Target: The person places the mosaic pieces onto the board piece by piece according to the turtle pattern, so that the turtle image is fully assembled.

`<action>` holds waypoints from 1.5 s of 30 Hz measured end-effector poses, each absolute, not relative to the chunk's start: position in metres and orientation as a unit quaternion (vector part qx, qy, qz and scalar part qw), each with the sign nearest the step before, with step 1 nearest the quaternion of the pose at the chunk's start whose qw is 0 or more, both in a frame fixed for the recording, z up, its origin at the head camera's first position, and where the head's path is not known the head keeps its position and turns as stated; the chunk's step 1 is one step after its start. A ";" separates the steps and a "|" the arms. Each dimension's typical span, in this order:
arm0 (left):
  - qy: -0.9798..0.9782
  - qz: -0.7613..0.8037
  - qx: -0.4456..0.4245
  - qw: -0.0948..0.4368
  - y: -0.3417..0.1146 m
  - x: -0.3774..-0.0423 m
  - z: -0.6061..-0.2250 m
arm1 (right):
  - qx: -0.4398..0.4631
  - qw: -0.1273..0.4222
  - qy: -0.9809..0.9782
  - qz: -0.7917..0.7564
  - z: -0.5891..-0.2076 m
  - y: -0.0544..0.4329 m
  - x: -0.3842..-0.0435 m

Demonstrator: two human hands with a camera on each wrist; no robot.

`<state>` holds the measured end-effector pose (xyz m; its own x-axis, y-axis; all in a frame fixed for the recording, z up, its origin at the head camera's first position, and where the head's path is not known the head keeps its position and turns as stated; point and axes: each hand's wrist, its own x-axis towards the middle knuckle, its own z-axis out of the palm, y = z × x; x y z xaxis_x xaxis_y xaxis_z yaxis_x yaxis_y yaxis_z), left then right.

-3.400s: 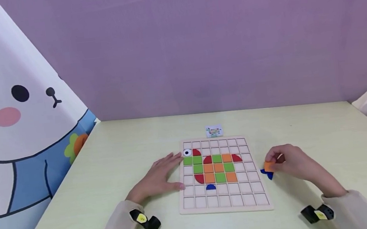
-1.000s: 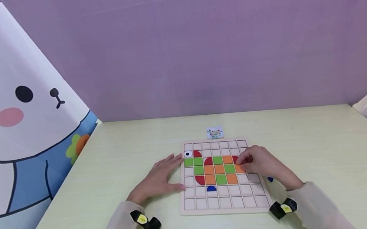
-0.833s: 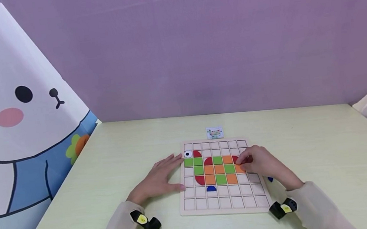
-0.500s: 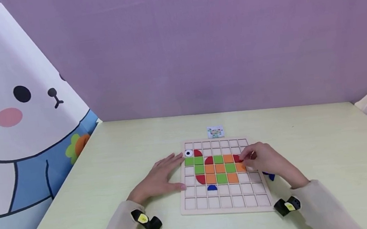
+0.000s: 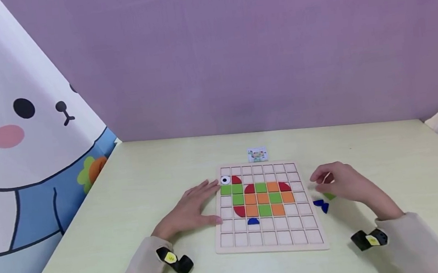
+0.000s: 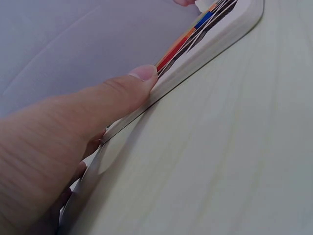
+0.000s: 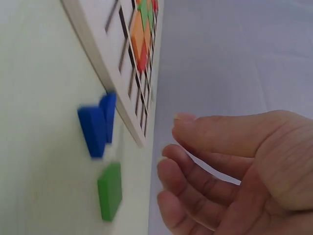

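Observation:
A wooden grid board lies on the table, with green, orange and red tiles forming a figure and a round eye piece at upper left. An orange square sits in the figure's right end. My left hand rests at the board's left edge, fingers extended, thumb on the rim in the left wrist view. To the right of the board my right hand hovers, fingers loosely bent and holding nothing. Below it lie a green block and two blue pieces.
A small printed card lies just behind the board. A blue half-round piece sits low in the grid. A purple cloth backdrop rises behind the table, and a cartoon-printed cloth hangs at left.
My right hand carried the orange square from the right onto the board, let go of it, and moved back right over the loose pieces. My left hand stayed at the board's edge.

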<state>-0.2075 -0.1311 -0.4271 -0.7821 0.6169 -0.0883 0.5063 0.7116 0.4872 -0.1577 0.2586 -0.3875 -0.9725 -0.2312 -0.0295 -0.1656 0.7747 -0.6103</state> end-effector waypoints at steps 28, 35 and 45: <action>0.918 0.225 0.306 0.116 -0.132 -0.202 -0.424 | -0.082 0.115 0.934 -0.329 -0.409 0.287 -0.157; 0.918 0.222 0.309 0.116 -0.131 -0.203 -0.425 | -0.079 0.110 0.938 -0.320 -0.408 0.287 -0.155; 0.916 0.224 0.312 0.112 -0.131 -0.204 -0.426 | -0.099 0.088 0.935 -0.329 -0.406 0.285 -0.155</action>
<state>-0.2042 -0.1313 -0.4260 -0.7796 0.6229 -0.0653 0.5223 0.7041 0.4810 -0.1554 0.2852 -0.4065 -0.9649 -0.2429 -0.1000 -0.1268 0.7640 -0.6326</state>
